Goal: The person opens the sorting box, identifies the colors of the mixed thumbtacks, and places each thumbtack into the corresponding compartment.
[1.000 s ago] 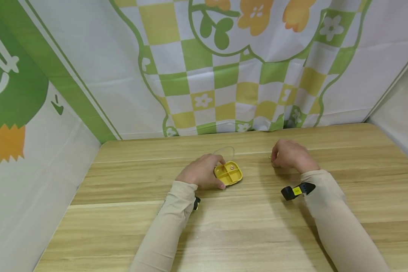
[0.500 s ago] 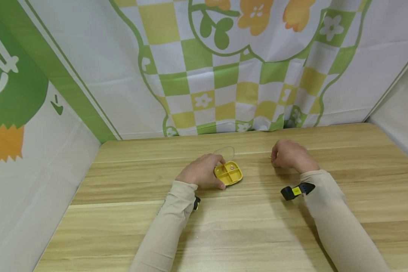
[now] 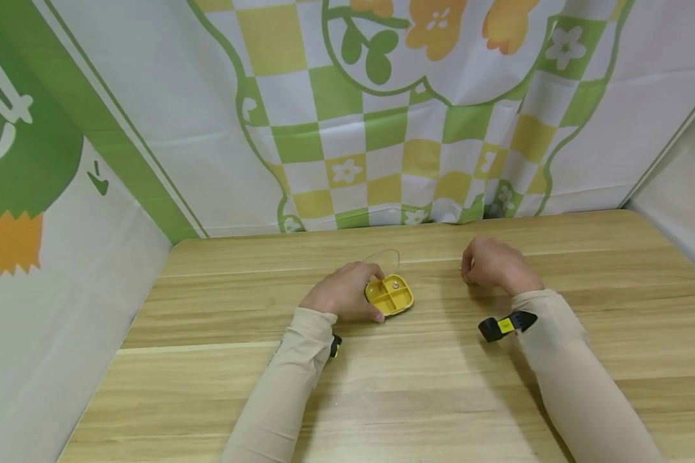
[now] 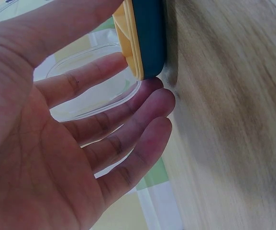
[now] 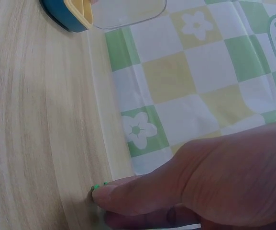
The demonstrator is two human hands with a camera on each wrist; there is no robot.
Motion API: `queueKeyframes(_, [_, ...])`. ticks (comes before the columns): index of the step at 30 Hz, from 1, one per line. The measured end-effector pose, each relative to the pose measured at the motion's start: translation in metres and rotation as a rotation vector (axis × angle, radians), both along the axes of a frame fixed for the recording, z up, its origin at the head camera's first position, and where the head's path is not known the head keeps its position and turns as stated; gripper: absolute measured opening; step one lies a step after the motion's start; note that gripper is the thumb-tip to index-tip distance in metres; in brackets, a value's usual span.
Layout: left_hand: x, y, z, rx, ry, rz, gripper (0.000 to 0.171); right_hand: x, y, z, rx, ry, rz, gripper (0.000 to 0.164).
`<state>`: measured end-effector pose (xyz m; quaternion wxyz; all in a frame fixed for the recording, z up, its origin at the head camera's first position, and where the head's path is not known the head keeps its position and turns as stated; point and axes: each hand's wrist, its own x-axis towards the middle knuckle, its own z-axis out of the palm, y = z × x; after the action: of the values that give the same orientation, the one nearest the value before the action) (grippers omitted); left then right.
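Observation:
In the head view my left hand (image 3: 344,292) holds a small pill box (image 3: 390,296) on the table, thumb on its near side and index finger at its far edge. The box is yellow inside, split into several compartments, with a dark blue-green outer shell. Its clear lid (image 4: 90,79) stands open on the far side. A tiny round, shiny item (image 3: 396,285) lies in the far right compartment. Off to the right, my right hand (image 3: 492,263) pinches a tiny thing low over the table; green bits (image 5: 96,187) show at its fingertips, and the rest is hidden.
The wooden table (image 3: 405,399) extends around both hands. At its back edge hangs a green, yellow and white checked curtain (image 3: 382,148). A white and green cloth wall (image 3: 92,212) borders the left, a plain white one (image 3: 680,161) the right.

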<state>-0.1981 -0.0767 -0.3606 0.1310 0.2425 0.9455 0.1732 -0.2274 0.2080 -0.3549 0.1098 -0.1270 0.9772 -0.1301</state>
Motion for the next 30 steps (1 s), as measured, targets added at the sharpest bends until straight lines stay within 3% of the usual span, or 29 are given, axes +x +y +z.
queueKeyframes(30, [-0.001,0.001,-0.002,0.000,0.008,-0.008,0.069,0.002,-0.014,0.001,-0.050,0.093,0.079,0.004])
